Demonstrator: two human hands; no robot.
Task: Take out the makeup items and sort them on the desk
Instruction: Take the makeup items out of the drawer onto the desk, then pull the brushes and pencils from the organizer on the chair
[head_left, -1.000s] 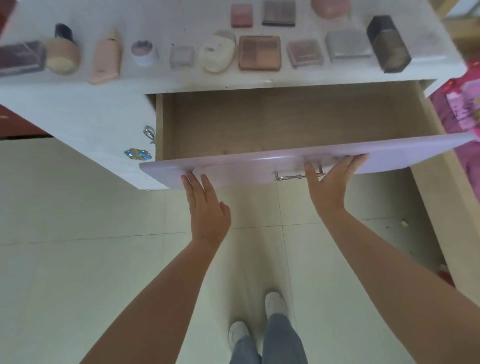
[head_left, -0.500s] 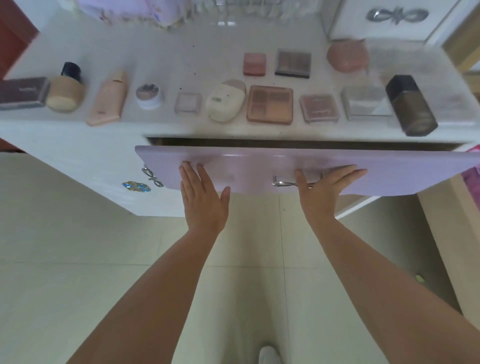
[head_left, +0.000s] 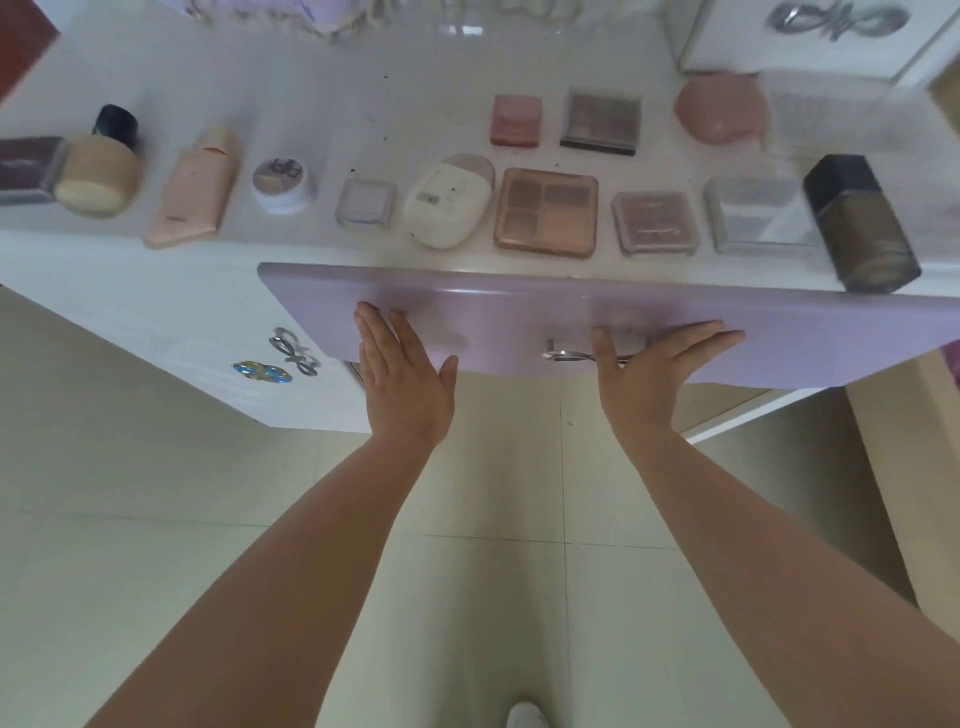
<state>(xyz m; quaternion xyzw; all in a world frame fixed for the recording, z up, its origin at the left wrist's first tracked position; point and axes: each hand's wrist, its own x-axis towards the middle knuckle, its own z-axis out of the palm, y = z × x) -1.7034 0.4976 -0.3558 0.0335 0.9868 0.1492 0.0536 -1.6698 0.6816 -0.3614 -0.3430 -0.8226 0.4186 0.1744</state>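
We have both hands flat against the lilac drawer front (head_left: 519, 322), fingers straight and holding nothing: the left hand (head_left: 402, 376) presses near its left end, and the right hand (head_left: 649, 374) presses beside the metal handle (head_left: 566, 356), its thumb lying across the handle bar. Judging by how the front sits against the white counter (head_left: 363, 93), the drawer looks nearly or fully shut, so a hard last shove is our main risk. Just beyond our right fingertips the dark square bottle (head_left: 860, 223) lies at the very edge of the counter, partly over the drawer front; a jolt could send it rolling off onto the floor. Beyond our left hand, the pink tube (head_left: 195, 187) also reaches close to the edge and could slide. Between our hands and farther out, the white oval case (head_left: 449, 200), the rose palette (head_left: 545, 213) and the small compacts (head_left: 655, 222) lie flat and seem steady. Far left of our left hand, the round foundation bottle (head_left: 98, 163) lies on its side and might roll if the counter shakes. The sorting itself appears done.
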